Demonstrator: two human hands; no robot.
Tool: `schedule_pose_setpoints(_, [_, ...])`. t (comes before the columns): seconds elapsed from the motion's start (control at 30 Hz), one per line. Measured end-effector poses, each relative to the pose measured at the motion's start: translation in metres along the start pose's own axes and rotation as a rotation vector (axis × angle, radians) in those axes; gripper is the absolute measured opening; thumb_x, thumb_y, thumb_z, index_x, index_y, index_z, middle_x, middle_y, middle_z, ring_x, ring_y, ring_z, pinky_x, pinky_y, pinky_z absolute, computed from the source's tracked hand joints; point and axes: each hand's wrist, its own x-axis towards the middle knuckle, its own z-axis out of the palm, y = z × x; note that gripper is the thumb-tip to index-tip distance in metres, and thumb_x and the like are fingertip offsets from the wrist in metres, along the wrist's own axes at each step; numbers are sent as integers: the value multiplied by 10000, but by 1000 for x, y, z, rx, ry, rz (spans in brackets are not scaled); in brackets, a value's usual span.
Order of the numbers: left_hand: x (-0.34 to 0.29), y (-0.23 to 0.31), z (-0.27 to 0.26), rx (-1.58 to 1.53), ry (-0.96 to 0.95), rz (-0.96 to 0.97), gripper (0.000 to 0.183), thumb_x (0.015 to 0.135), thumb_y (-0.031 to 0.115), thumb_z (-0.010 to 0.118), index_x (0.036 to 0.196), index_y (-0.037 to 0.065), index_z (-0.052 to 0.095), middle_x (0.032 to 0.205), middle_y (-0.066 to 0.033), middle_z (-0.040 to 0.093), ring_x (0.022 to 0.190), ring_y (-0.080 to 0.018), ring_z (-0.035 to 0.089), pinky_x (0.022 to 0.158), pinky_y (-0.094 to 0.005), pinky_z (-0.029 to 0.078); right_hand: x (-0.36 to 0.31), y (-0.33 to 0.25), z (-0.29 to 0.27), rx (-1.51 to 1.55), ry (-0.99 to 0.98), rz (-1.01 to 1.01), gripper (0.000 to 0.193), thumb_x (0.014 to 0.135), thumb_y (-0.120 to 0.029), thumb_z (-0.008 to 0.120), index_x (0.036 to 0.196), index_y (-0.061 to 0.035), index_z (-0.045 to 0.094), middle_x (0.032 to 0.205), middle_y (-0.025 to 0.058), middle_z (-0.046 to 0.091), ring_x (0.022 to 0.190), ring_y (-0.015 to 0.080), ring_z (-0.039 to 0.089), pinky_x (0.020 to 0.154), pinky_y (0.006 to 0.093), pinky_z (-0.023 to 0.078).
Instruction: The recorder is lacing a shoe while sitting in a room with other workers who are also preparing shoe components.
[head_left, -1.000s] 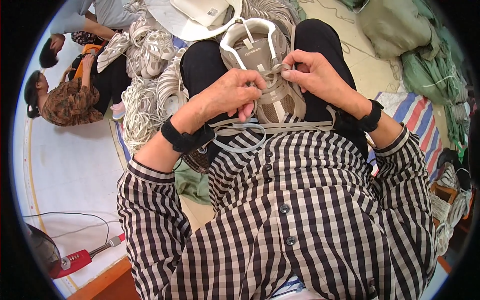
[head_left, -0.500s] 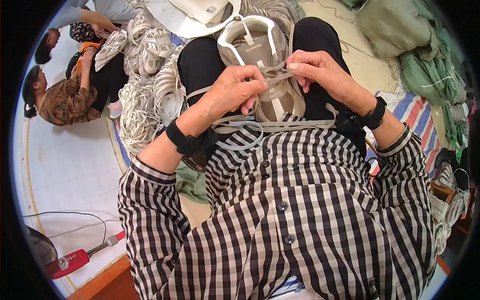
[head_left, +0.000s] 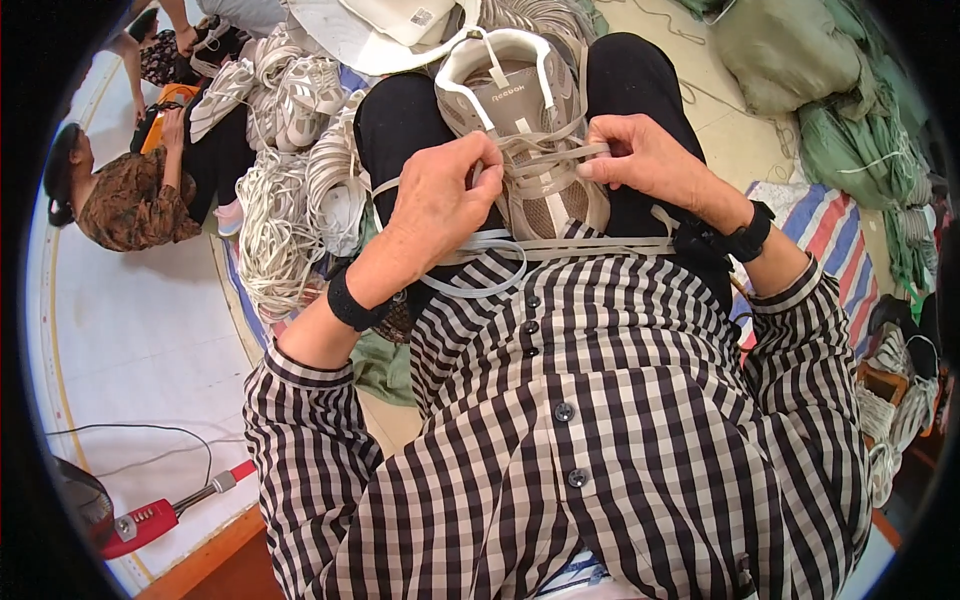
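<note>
A grey-brown sneaker (head_left: 545,190) with a white-lined collar rests between my black-trousered thighs, its toe toward my body. Flat beige shoelace (head_left: 545,158) crosses its tongue in several strands. My left hand (head_left: 440,195) is closed in a pinch at the shoe's left side, with lace at the fingertips, partly hidden by the fingers. On the other side, my right hand (head_left: 645,155) pinches a strand of the shoelace between thumb and forefinger. More lace lies across my lap, beside a pale bluish loop (head_left: 505,275).
Bundled laces (head_left: 275,220) and other sneakers (head_left: 310,90) are heaped at my left. A white cap (head_left: 395,30) lies beyond my knees. Green sacks (head_left: 790,50) and a striped sheet (head_left: 815,230) are at the right. A person in a patterned top (head_left: 135,205) sits at the far left.
My hands have moved apart: the left shifted left and slightly down, the right slightly right. Lace strands now stretch across the shoe between them. Another person at the far left has shifted.
</note>
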Motion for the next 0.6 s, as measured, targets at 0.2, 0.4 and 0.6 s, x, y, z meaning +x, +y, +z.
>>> schedule_pose_setpoints(0.2, [-6, -10, -21, -281, 23, -126, 282, 933, 61, 527, 1214, 60, 550, 836, -33, 664, 609, -59, 574, 526, -192, 435, -1, -1, 4, -44, 17, -100, 340, 897, -300, 636, 693, -50, 527, 642, -22, 480, 594, 64, 439, 518, 252, 356])
schedule_pose_setpoints(0.4, [-19, -22, -54, -471, -281, -313, 311, 941, 132, 553, 1234, 29, 561, 822, -63, 671, 546, -67, 577, 484, -174, 425, 1, 2, 5, 0, 49, -115, 434, 957, -396, 566, 698, -47, 562, 626, -19, 496, 589, 55, 458, 537, 220, 402])
schedule_pose_setpoints(0.6, [-18, -34, -62, -439, -25, -366, 276, 901, 88, 580, 1167, 16, 606, 948, -76, 680, 640, -61, 585, 490, -181, 429, 4, 2, 7, 26, 18, -89, 454, 967, -411, 545, 691, -52, 564, 637, -19, 508, 596, 53, 472, 552, 207, 426])
